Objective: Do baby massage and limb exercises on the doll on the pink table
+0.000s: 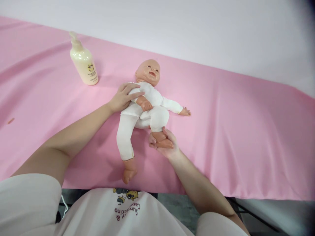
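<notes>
A baby doll (149, 95) with a bald head and a white cloth body lies face up on the pink-covered table (236, 131). Its head points away from me. My left hand (125, 96) rests on the doll's side and upper arm, fingers apart across the white cloth. My right hand (167, 142) is wrapped round the doll's foot and ankle (161, 139) from below, and that leg is bent at the knee. The other leg (126, 141) stretches toward the table's front edge, untouched. One doll arm reaches out to the right.
A cream pump bottle (85, 64) stands at the back left. A small orange-brown piece (11, 121) lies at the far left. Behind the table is a white surface (197, 32). The table's front edge runs just before my body.
</notes>
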`<state>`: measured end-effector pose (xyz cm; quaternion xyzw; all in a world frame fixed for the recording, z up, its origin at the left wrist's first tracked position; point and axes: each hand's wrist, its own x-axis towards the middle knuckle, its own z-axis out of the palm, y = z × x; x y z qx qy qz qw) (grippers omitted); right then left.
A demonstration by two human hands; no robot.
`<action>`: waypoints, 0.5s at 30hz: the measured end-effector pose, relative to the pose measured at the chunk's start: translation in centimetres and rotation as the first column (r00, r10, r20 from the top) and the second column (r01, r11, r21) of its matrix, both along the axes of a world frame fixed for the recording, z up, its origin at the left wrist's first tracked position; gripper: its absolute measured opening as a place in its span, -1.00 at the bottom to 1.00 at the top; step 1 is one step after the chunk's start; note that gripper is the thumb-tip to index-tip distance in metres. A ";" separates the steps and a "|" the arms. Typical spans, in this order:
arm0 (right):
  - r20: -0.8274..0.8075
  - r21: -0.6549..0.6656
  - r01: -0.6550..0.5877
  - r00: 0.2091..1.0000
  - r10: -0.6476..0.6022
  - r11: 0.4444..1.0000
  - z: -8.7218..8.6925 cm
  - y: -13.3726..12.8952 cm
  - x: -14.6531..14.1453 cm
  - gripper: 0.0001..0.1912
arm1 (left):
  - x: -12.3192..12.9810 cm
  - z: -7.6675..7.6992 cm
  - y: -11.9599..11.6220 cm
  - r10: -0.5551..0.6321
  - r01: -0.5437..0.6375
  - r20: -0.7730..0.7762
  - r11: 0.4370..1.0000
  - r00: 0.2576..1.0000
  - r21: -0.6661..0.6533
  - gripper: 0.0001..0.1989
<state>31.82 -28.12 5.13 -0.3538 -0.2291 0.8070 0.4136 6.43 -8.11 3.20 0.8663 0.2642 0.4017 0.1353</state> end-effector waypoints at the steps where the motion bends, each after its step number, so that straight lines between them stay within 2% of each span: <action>1: 0.001 0.011 -0.015 1.000 0.015 1.000 0.0 0.0 0.0 -0.55 | 0.0 0.0 0.0 -0.002 0.002 0.002 1.000 1.000 0.006 -0.64; 3: -0.028 0.071 -0.076 0.997 0.078 0.995 0.0 -0.1 0.1 -0.49 | 0.0 0.0 0.0 0.001 -0.001 0.022 1.000 1.000 0.021 -0.61; 5: -0.099 0.189 -0.159 0.979 0.179 0.969 0.2 -0.4 0.0 -0.39 | -0.1 -0.2 0.2 0.011 -0.012 0.074 1.000 0.997 0.016 -0.56; 7: -0.163 0.295 -0.221 0.947 0.277 0.929 0.3 -1.0 0.0 -0.33 | -0.2 -0.4 0.6 0.045 -0.040 0.158 0.999 0.986 -0.031 -0.49; 10: -0.163 0.341 -0.362 0.886 0.434 0.868 0.4 -1.7 0.1 -0.27 | -0.5 -0.9 1.6 0.137 -0.092 0.308 0.983 0.941 -0.156 -0.37; 12: -0.112 0.325 -0.516 0.812 0.573 0.793 0.0 -1.7 0.2 -0.20 | -0.7 -1.3 2.3 0.200 -0.110 0.398 0.965 0.895 -0.236 -0.34; 15: -0.112 0.314 -0.703 0.640 0.760 0.638 -0.6 -1.1 0.4 -0.12 | -1.2 -2.0 3.4 0.289 -0.118 0.497 0.930 0.818 -0.347 -0.34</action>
